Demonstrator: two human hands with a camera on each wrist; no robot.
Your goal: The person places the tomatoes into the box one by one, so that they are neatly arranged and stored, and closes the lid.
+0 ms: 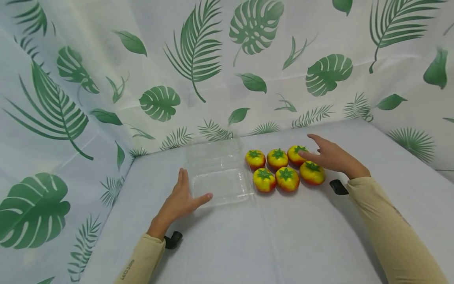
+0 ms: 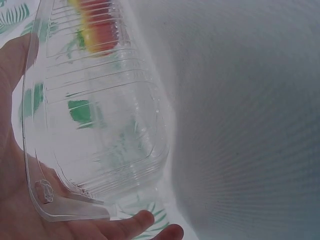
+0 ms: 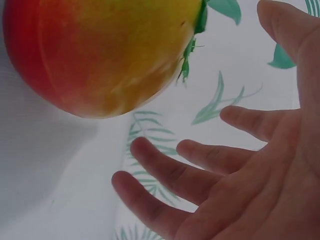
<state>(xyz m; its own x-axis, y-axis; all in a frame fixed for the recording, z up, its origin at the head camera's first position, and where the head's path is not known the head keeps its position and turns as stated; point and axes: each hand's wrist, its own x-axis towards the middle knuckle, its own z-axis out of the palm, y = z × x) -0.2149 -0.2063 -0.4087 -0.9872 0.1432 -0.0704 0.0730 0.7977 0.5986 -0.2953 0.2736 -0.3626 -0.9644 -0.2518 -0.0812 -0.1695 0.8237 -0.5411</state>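
Glossy yellow-red, green-topped fruits (image 1: 287, 180) number six, clear container (image 1: 218, 184) one; left hand (image 1: 181, 200) and right hand (image 1: 332, 156) outstretched, gripping nothing.

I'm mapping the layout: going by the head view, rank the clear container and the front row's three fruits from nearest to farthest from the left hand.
1. Clear container: beside the left hand.
2. Left front fruit: right of the container.
3. Middle front fruit: between its row neighbours.
4. Right front fruit: row's right end.
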